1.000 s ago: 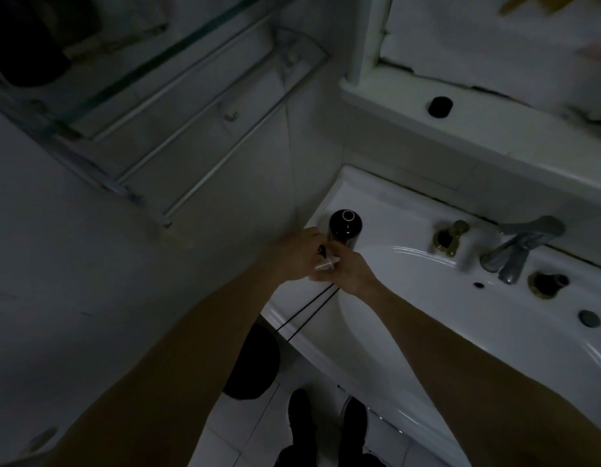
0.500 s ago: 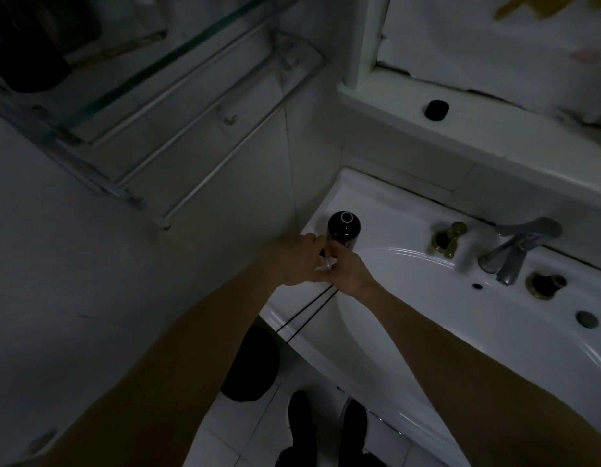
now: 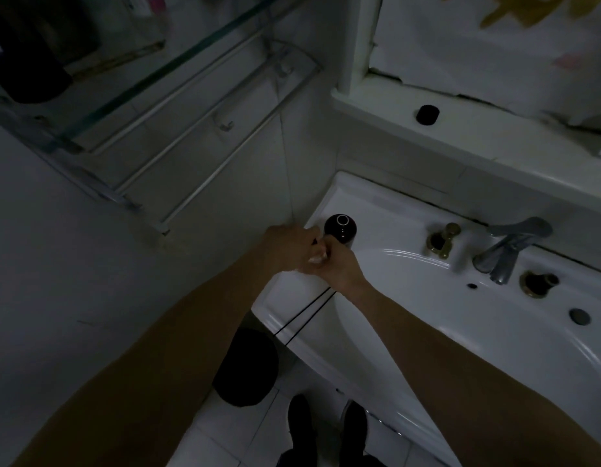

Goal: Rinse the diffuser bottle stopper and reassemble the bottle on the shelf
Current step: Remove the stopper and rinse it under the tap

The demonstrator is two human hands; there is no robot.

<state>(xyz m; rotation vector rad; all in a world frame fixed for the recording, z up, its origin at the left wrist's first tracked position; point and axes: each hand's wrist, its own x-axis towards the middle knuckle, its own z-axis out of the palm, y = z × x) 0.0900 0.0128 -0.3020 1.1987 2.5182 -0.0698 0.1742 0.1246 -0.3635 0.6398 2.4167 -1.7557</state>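
A dark diffuser bottle (image 3: pixel 340 228) stands upright on the left rim of the white sink (image 3: pixel 427 318), its round mouth uncovered. Just in front of it my left hand (image 3: pixel 289 246) and my right hand (image 3: pixel 338 267) meet. Between their fingertips sits a small pale stopper (image 3: pixel 317 257). Two thin black reeds (image 3: pixel 302 313) run from under my hands down over the sink's front edge. Which hand grips the reeds is hidden. A black cap (image 3: pixel 427 114) lies on the white ledge (image 3: pixel 494 143) behind the sink.
A chrome faucet (image 3: pixel 508 247) and two brass fittings stand on the sink's back rim. A glass shelf (image 3: pixel 177 59) with metal rails hangs on the left wall. A dark bin (image 3: pixel 247 369) stands on the tiled floor below, beside my shoes.
My hands have closed together a little more over the stopper; the bottle and reeds stay where they were.
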